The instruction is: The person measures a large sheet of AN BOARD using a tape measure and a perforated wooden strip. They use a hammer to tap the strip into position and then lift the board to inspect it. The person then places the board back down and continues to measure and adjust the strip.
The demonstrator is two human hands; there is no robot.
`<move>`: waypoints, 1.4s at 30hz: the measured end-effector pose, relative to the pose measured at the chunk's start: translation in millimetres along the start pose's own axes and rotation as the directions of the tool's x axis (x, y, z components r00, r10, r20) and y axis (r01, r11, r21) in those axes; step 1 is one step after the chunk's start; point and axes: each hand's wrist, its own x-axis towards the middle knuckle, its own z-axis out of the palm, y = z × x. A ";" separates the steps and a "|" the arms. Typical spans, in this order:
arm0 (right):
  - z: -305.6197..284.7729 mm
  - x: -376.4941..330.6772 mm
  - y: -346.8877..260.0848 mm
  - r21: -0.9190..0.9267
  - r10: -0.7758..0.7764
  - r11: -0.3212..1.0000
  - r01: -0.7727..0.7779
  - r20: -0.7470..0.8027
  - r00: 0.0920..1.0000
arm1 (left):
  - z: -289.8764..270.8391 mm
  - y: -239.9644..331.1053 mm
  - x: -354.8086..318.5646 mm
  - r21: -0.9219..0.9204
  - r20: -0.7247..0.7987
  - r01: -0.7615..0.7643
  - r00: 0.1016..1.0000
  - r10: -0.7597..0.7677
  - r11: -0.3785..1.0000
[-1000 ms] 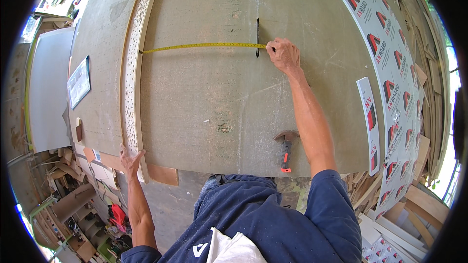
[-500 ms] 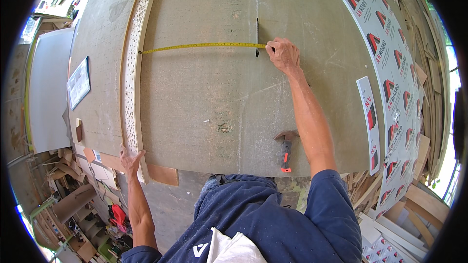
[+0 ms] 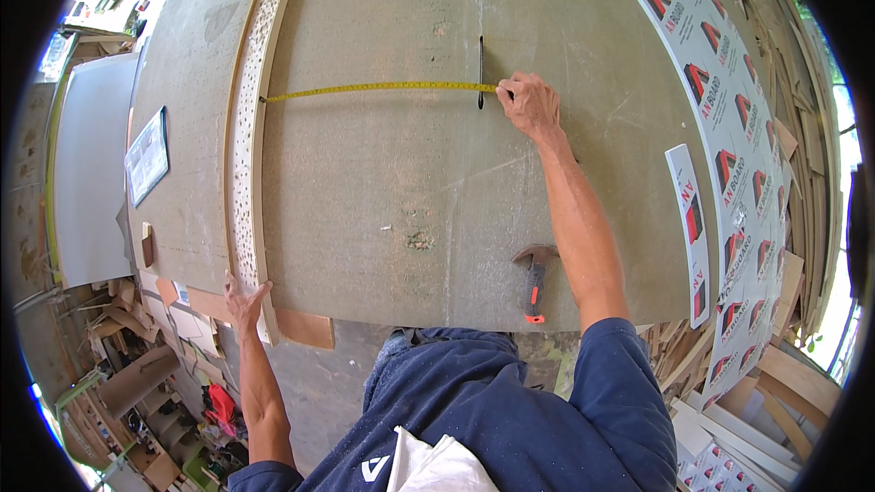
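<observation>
My right hand [image 3: 531, 107] is closed around the end of a yellow tape measure [image 3: 374, 87], its case hidden in my fingers. The blade runs left across the worktable to the edge of a long, pale wooden strip [image 3: 244, 146] covered in dark specks. My left hand [image 3: 245, 302] grips that strip's near end, thumb on one side and fingers on the other. A thin black, pen-like thing [image 3: 481, 55] lies crosswise at the blade, just left of my right hand. Near my right forearm lies a claw hammer [image 3: 534, 284] with a black and red handle.
The large greenish-brown worktable [image 3: 365, 173] bears a printed sheet in a sleeve [image 3: 149, 157] and a small wooden block [image 3: 148, 244] at left. At right are a narrow printed strip [image 3: 690, 232] and a large printed white board [image 3: 729, 146]. Wood offcuts [image 3: 807, 128] pile beyond.
</observation>
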 end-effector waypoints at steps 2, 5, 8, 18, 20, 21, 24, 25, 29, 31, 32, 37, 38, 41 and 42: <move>0.3 0.3 -0.5 0.005 0.002 1.000 -0.002 -0.015 1.000 | 0.4 -0.7 0.4 -0.018 -0.001 -0.008 1.000 0.008 1.000; -0.6 0.2 -1.9 0.018 -0.002 1.000 0.003 -0.040 0.999 | -3.6 6.3 -3.3 -0.038 0.015 0.005 1.000 -0.004 0.999; -1.4 1.5 -3.1 0.025 -0.005 1.000 0.006 -0.053 0.999 | -2.8 7.1 -3.9 -0.022 0.001 0.016 1.000 -0.016 1.000; -4.2 -0.3 -1.2 0.005 0.034 0.999 -0.034 0.022 0.999 | -0.6 7.0 -3.4 -0.038 -0.026 0.006 1.000 -0.007 0.999; -4.5 -0.1 -1.2 -0.006 0.041 0.999 -0.041 0.047 0.998 | -3.0 11.5 -5.3 -0.024 -0.012 0.019 1.000 -0.019 1.000; -4.6 0.2 -2.1 -0.011 0.044 0.999 -0.043 0.060 0.997 | -4.4 12.2 -6.1 -0.017 -0.006 0.027 1.000 -0.027 0.999; -6.3 1.8 -8.6 0.004 0.006 1.000 -0.006 -0.007 1.000 | 4.2 -4.3 -4.1 -0.025 -0.050 -0.002 0.999 0.000 1.000; -8.0 1.6 -11.3 0.015 0.006 1.000 -0.006 -0.001 1.000 | 5.9 -10.9 -3.2 -0.022 -0.047 -0.005 0.999 0.004 1.000; -12.8 6.5 -13.8 0.023 0.034 0.999 -0.036 0.060 0.998 | -1.7 -0.4 -4.5 -0.035 -0.054 -0.015 0.998 0.014 0.999; -16.5 2.2 -14.5 0.061 0.058 0.996 -0.063 0.085 0.995 | -10.9 9.7 -4.1 -0.060 -0.058 -0.039 0.998 0.036 0.997; -18.6 -2.7 -14.4 0.108 0.057 0.992 -0.066 0.084 0.995 | -11.5 10.7 -0.5 -0.054 -0.065 -0.043 0.997 0.039 0.998; -38.6 -56.9 -33.3 0.205 0.178 0.960 -0.191 0.081 0.981 | 7.9 19.8 32.6 -0.078 -0.166 -0.112 0.981 0.098 0.991; -42.8 -71.6 -35.2 0.228 0.208 0.949 -0.218 0.067 0.976 | 12.7 21.4 44.3 -0.077 -0.203 -0.117 0.974 0.100 0.990; -63.3 -106.7 -71.9 0.285 0.264 0.914 -0.289 0.121 0.957 | 30.6 35.0 61.3 -0.143 -0.242 -0.104 0.968 0.067 0.984; -67.3 -121.2 -79.6 0.274 0.305 0.905 -0.325 0.113 0.946 | 26.3 42.3 62.6 -0.156 -0.218 -0.111 0.973 0.075 0.982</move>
